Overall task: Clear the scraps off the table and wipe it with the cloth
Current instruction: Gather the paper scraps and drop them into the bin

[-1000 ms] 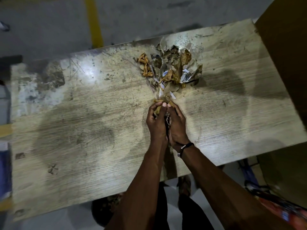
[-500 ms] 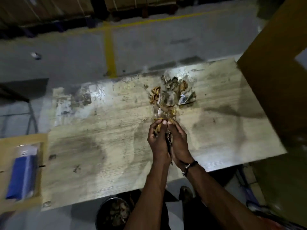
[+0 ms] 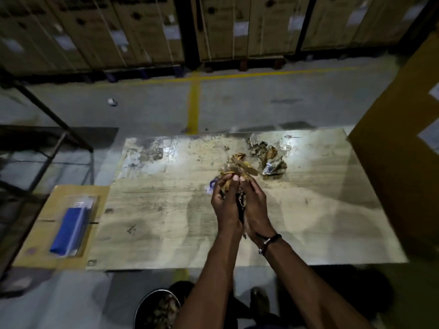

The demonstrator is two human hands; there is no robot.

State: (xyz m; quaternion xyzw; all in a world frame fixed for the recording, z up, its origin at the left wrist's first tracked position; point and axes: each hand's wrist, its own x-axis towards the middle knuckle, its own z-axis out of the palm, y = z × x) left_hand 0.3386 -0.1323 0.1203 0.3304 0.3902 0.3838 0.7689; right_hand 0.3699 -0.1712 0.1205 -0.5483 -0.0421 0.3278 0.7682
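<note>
Both hands (image 3: 240,205) have lifted scraps (image 3: 237,166) off the pile (image 3: 270,157).

Both forearms reach forward and converge, wrists close together. Left hand (image 3: 224,200) and right hand (image 3: 255,203) are cupped side by side, palms facing each other, fingers curled round a bunch of scraps (image 3: 237,166). Dark band on right wrist.

The scene is seen from a single head-worn camera, set above the near long edge of the worn pale wood-grain table (image 3: 152,224) and aimed forward and steeply down. The whole tabletop is taken in at close range, with grey concrete floor (image 3: 261,103) and stacked brown cartons (image 3: 142,32) beyond its far edge.
</note>
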